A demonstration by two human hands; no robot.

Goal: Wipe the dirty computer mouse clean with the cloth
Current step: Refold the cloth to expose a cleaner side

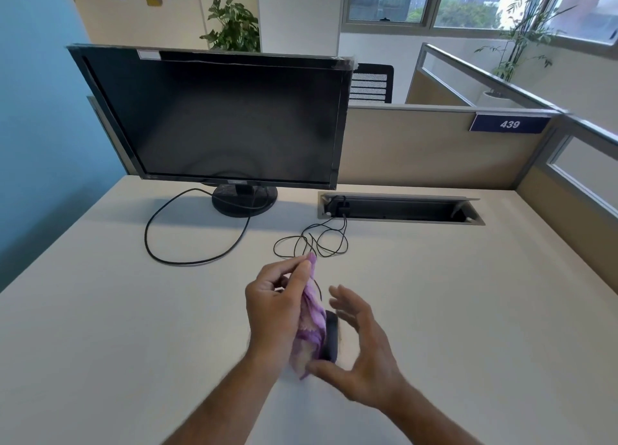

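Observation:
A purple and white patterned cloth point(311, 324) hangs pinched between the thumb and fingers of my left hand point(274, 307), just above the desk. Behind the cloth stands a dark computer mouse point(331, 336), mostly hidden, with only its right edge showing. My right hand point(363, 347) is just right of the mouse, fingers spread and blurred, its thumb near the lower end of the cloth and mouse. Whether the right hand touches the mouse I cannot tell. The thin mouse cable point(312, 244) loops away toward the back of the desk.
A black monitor point(214, 117) on a round stand point(244, 200) sits at the back left, its thick cable point(187, 260) curling over the white desk point(468, 311). An open cable tray point(401, 209) lies behind the hands. Beige partitions border the desk's back and right.

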